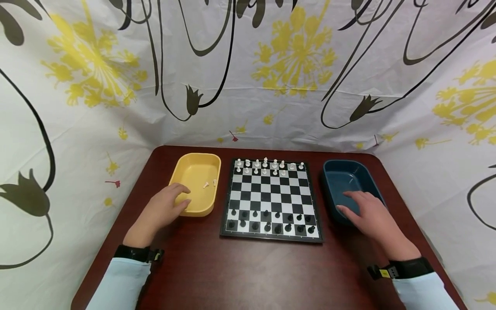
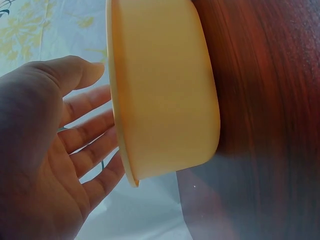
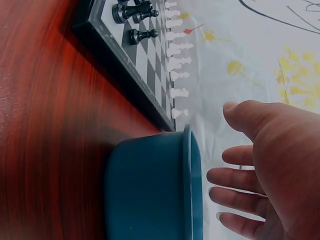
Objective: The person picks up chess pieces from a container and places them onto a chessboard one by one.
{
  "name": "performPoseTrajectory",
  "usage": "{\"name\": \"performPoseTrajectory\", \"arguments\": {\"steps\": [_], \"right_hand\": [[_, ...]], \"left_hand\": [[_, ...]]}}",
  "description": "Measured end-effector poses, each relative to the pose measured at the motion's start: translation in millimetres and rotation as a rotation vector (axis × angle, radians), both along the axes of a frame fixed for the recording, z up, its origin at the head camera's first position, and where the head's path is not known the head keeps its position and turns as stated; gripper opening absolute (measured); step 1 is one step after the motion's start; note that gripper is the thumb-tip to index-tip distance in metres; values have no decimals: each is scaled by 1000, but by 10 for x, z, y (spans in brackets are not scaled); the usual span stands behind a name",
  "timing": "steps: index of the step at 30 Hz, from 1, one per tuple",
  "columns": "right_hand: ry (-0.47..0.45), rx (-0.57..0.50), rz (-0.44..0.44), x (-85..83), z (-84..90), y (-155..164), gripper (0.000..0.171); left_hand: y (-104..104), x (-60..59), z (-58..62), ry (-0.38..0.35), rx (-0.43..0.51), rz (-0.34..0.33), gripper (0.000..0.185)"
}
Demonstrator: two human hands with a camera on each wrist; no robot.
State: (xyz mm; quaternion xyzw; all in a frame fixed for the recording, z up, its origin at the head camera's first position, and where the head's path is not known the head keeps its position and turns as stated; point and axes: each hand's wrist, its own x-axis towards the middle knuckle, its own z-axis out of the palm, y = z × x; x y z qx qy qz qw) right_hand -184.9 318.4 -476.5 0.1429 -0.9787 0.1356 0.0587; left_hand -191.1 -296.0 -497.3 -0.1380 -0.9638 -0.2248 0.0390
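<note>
Left of the chessboard (image 1: 271, 200): yellow tray (image 1: 196, 183) with two white pieces (image 1: 209, 184) inside, left hand (image 1: 162, 211) relaxed and open at its near rim. Right of the chessboard: blue tray (image 1: 345, 181), right hand (image 1: 372, 215) open, fingers spread over its near rim, holding nothing.

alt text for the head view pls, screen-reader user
A person's left hand rests at the near rim of a yellow tray and their right hand reaches over a dark blue tray, with a chessboard between them on a dark red table. Two white pieces lie in the yellow tray.
</note>
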Motion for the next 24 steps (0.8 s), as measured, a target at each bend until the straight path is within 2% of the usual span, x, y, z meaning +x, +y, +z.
{"name": "performPoseTrajectory", "arguments": {"steps": [5,9,17,24], "right_hand": [[11,-7,-11,29,-34,22,56],[18,-17,-10,41,-43,27,55],[26,-28,-12,77,-45,33,54],[29,-29,-23,125,-52,30,55]], "left_hand": [[18,-25,35,-35,-13,12,31],[51,-122,97,-75,-41,1,35],[115,-504,253,-183,-178,-93,34],[188,-832,241,-249,-303,-174,22]]}}
